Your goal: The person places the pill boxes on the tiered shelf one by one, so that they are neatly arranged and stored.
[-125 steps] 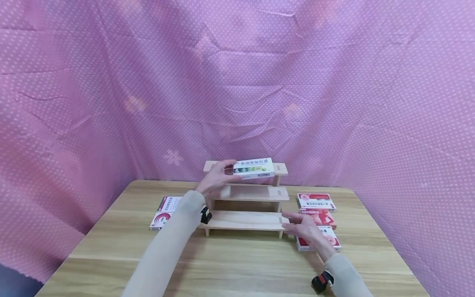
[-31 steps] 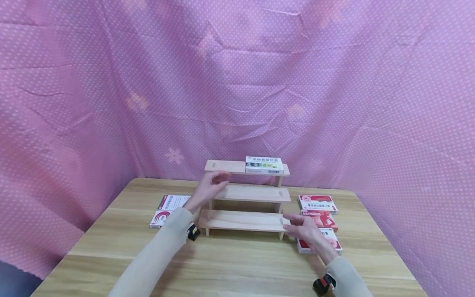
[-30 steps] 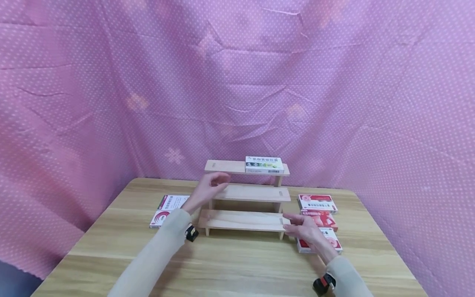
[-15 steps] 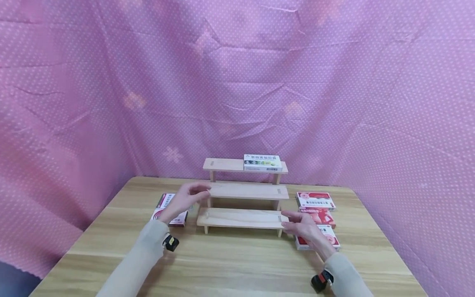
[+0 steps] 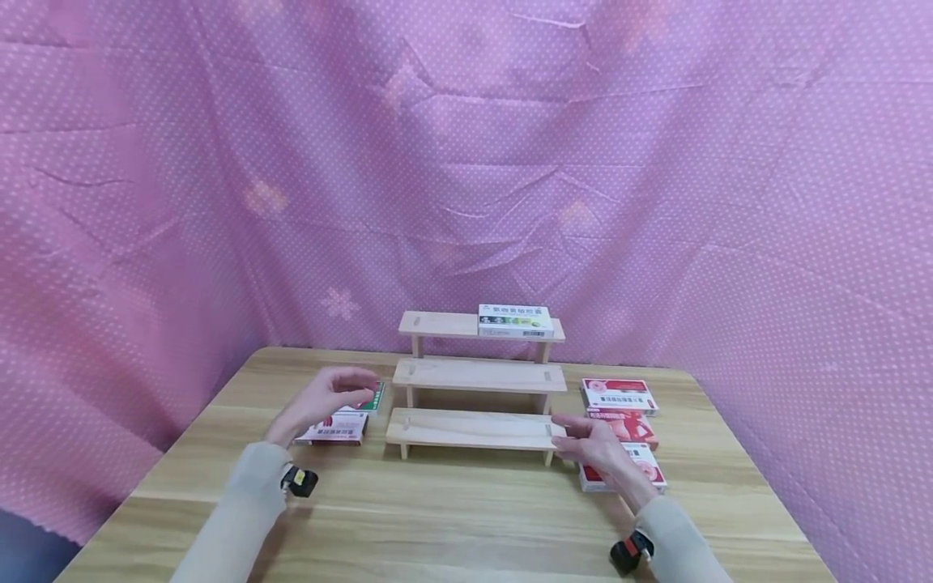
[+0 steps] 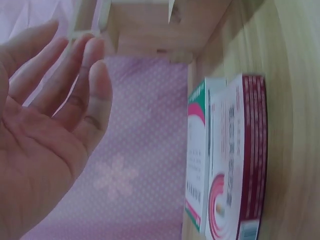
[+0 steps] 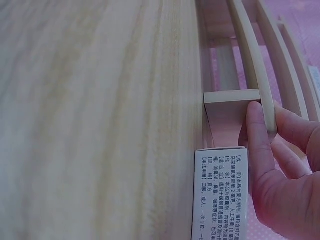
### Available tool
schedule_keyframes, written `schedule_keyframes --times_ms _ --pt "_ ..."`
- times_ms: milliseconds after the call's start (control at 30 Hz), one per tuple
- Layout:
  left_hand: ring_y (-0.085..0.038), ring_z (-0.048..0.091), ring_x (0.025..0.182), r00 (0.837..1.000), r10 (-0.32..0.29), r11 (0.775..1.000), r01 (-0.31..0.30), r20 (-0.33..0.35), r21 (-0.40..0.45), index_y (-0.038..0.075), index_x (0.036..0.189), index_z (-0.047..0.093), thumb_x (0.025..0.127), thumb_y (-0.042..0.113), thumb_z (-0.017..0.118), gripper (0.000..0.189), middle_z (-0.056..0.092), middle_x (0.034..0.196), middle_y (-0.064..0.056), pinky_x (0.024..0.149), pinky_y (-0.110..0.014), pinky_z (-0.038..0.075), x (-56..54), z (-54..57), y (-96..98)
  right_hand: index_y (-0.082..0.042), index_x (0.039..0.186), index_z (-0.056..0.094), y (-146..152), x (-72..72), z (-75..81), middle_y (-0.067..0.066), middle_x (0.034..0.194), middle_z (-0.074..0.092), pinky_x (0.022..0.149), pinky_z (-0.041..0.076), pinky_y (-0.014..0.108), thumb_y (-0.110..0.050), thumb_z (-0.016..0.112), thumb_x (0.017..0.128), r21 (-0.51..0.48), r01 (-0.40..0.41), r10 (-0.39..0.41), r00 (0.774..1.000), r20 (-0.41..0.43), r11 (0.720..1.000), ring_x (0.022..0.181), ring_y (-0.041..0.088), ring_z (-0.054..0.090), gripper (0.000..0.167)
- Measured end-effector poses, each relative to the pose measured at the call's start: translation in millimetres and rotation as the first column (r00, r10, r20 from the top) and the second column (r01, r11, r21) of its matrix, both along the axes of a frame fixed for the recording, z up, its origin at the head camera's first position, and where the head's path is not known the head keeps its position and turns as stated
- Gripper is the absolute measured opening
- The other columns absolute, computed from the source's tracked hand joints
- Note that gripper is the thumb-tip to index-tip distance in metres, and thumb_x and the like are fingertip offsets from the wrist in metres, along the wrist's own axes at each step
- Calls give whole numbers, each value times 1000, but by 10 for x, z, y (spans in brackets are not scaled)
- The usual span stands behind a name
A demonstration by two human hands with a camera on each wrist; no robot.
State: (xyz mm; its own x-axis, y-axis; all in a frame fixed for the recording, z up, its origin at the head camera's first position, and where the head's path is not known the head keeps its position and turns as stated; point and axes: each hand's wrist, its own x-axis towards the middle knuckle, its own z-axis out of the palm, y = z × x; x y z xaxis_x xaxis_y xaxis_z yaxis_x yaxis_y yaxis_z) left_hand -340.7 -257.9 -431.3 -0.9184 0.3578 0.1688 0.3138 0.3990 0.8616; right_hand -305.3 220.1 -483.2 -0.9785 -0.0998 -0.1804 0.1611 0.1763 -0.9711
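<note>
A three-step wooden display rack [image 5: 466,427] stands mid-table. My right hand [image 5: 601,449] pinches the right end of its lowest board; in the right wrist view the fingers lie on both sides of that board [image 7: 256,70]. My left hand [image 5: 324,401], fingers loosely bent and holding nothing, hovers over two medicine boxes at the left. One is white with a maroon side [image 6: 252,150]; behind it lies a white box with green and pink edges [image 6: 196,155]. On the top step, toward the right, sits a white and green medicine box [image 5: 515,321].
Right of the rack, three red and white medicine boxes lie in a column: a far one [image 5: 619,397], a red middle one [image 5: 627,427] and a near one [image 5: 645,465] partly behind my right hand. A pink dotted cloth [image 5: 466,162] hangs behind the wooden table [image 5: 466,518].
The white and green box, earlier in my left hand, now rests on the top step. My left hand has let go and moved left and down to the left boxes. The right hand stays put.
</note>
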Motion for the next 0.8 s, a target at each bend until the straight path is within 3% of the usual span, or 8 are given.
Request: schedule_keyframes --times_ms 100,333,467,667,800 --pt "-20 64 110 1000 3 1000 -2 26 -24 3 131 59 89 23 72 49 66 125 -16 90 -23 53 25 -21 -117 -1 136 56 -1 6 3 25 128 60 83 62 34 -5 73 86 -5 -6 6 1000 -4 1000 93 20 69 53" --pt "-42 51 127 998 -25 1000 25 62 -11 1 135 55 85 21 76 57 58 135 -21 90 -20 52 87 -94 -333 -2 135 58 4 17 20 25 131 59 83 61 35 -6 72 87 14 6 -6 1000 -4 1000 94 20 70 50" --pt "-40 48 128 998 18 997 -14 54 -75 4 135 56 85 23 76 57 57 138 -16 93 -16 46 114 -139 -456 -3 134 58 13 19 13 24 131 60 82 62 34 -6 73 86 12 17 -17 1000 -4 1000 93 20 70 50" --pt "-37 44 130 992 104 983 -91 76 -158 8 135 57 84 28 76 58 50 145 -17 96 -28 43 151 -239 -635 -2 136 57 7 20 -11 24 131 59 83 61 34 -7 72 87 5 5 -5 1000 -1 1000 93 19 69 51" --pt "-39 43 132 990 123 977 -109 64 -185 4 136 55 83 30 76 63 49 145 -20 101 -36 41 136 -309 -725 -4 135 58 0 6 -15 22 128 61 83 62 34 -8 73 87 19 11 -11 1000 -3 1000 92 19 69 51"
